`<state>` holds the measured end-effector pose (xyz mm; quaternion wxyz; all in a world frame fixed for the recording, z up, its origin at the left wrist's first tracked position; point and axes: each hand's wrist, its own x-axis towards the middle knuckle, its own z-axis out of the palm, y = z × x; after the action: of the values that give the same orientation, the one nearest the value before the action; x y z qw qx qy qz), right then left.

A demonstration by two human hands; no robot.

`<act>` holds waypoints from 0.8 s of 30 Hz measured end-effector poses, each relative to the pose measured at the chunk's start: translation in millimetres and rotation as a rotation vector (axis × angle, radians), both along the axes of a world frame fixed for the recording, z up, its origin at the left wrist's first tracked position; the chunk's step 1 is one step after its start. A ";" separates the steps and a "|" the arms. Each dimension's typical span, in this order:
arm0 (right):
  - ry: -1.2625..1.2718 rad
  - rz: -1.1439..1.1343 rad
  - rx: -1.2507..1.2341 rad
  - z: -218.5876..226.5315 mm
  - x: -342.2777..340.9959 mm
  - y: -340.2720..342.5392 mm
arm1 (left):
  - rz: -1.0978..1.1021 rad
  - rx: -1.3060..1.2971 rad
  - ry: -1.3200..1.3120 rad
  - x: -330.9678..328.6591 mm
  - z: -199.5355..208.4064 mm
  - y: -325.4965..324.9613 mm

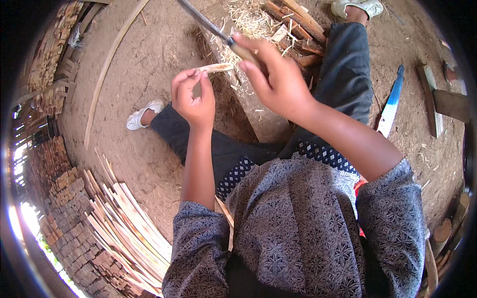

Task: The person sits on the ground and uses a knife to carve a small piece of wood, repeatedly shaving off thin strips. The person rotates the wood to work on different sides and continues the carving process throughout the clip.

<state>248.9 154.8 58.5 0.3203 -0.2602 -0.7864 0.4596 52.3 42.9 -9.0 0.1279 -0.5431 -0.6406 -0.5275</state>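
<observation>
Between the thumb and fingers of my left hand [193, 99] is a short, pale wooden stick [216, 67], its free end pointing right. My right hand [282, 82] is wrapped round the wooden handle of a long-bladed knife [207, 23]. The dark blade reaches up and left past the top edge of the picture, apart from the stick. Beneath both hands lies a heavy wooden block [266, 121] between my legs. Pale shavings [248, 25] are heaped on and around its far end.
Reddish-brown split wood [303, 30] lies beyond the block, beside my right leg. A blue-and-white blade-shaped tool [391, 102] rests on the dirt floor at right. Long pale strips [131, 226] and stacked wood pieces [67, 213] fill the left. A long curved pole [107, 69] lies at far left.
</observation>
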 end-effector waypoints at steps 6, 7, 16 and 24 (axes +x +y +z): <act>-0.142 0.025 0.011 -9.4 2.0 8.0 | 0.081 0.037 0.065 0.8 3.6 5.1; -0.071 0.016 -0.129 11.2 2.5 7.1 | 0.078 0.030 0.044 3.9 3.0 2.0; -0.193 0.064 -0.181 14.3 5.2 3.9 | 0.069 0.040 0.049 6.6 8.7 9.4; -0.332 0.143 -0.076 -26.7 8.3 10.7 | 0.083 0.021 0.111 1.6 9.6 18.8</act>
<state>257.3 165.5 31.8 0.1426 -0.2877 -0.8270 0.4614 53.9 61.6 0.6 0.1906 -0.5433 -0.6489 -0.4974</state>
